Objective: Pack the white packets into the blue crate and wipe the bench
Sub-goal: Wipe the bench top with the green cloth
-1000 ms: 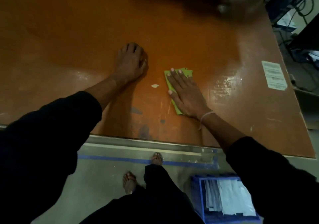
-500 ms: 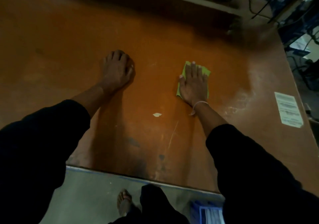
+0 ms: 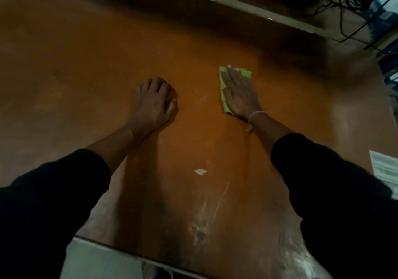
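Note:
The orange-brown bench (image 3: 86, 63) fills the view. My right hand (image 3: 240, 94) lies flat, fingers together, pressing a green cloth (image 3: 245, 72) onto the bench, far out from me and right of centre. My left hand (image 3: 154, 104) rests on the bare bench to the left of the cloth, fingers curled under, with nothing in it. The blue crate and the white packets are out of view now.
A small white scrap (image 3: 200, 171) lies on the bench between my arms. A white printed label (image 3: 385, 169) is stuck at the right edge. Dark cables (image 3: 353, 3) hang beyond the far right corner. Scratches and a dark stain (image 3: 201, 233) mark the near edge.
My right hand has pushed the green cloth away from me toward the far side of the bench. The view tilted upward, so the crate and floor dropped out. My left hand stayed put.

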### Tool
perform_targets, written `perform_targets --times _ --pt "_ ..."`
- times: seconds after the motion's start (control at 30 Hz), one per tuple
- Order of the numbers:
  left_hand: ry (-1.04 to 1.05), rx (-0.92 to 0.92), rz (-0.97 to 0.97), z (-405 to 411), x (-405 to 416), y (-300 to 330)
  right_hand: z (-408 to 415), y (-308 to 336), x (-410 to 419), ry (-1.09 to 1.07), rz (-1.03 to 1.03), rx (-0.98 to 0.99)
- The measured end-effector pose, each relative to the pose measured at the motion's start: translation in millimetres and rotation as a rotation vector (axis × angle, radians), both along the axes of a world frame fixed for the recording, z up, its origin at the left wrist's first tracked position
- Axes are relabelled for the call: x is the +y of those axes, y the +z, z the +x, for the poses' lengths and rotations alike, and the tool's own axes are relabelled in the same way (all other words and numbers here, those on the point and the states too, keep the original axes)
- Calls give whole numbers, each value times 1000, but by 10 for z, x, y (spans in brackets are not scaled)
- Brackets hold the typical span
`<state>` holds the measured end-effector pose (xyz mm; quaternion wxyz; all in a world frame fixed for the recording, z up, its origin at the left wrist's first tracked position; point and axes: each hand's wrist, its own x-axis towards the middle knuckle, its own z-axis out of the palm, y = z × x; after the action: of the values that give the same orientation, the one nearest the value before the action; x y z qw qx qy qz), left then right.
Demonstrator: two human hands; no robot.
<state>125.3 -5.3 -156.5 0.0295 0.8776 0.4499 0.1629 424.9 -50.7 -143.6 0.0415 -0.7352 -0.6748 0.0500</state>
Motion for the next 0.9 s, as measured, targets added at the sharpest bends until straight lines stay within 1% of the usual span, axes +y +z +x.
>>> perform_targets --times 0.03,0.07,0.1,0.2,0.27,0.3,0.33,0.43,0.47,0.5,0.53,0.6,0.63,0.67,0.77,0.8,0.83,0.87,0.9 --pt "0 -6 -4 3 7 1 66 7 71 58 -3 1" --pt "-1 -14 -5 5 10 5 157 16 161 54 -3 -4" --pt "-3 -20 -1 5 13 9 247 24 264 -4 2 -17" --pt "-9 -21 25 -1 25 -16 408 12 589 -286 -3 -16" --pt "-2 -17 33 3 35 -42 376 12 780 -378 -15 19" --pt "0 -17 32 7 38 -47 325 18 834 -371 -13 22" --pt "1 -21 29 14 34 -47 264 22 859 -321 -13 13" --pt "4 -30 21 17 23 -28 157 40 784 -31 -33 -9" --pt "4 -26 17 18 20 -20 181 35 734 16 -41 -19" --pt "3 -22 13 15 18 -13 223 24 684 7 -37 -31" --pt "3 -17 9 11 16 -4 268 17 638 -58 -23 -37" --pt "-7 -10 5 1 14 11 271 9 539 -257 -5 -33" --pt "-12 -11 6 -6 11 15 188 5 482 -307 -6 -24" --pt "-13 -11 7 -11 5 17 50 -2 405 -293 -7 -12" --pt "-4 -2 1 -21 0 13 -346 -46 28 -46 7 -2" --pt "-3 2 -4 -27 2 9 -391 -63 -106 2 13 -7" --pt "-3 8 -8 -34 2 8 -399 -71 -220 -2 22 -14" --pt "-2 14 -13 -38 -4 11 -390 -67 -316 -68 28 -19" --pt "3 18 -18 -38 -14 22 -385 -57 -402 -186 24 -15"
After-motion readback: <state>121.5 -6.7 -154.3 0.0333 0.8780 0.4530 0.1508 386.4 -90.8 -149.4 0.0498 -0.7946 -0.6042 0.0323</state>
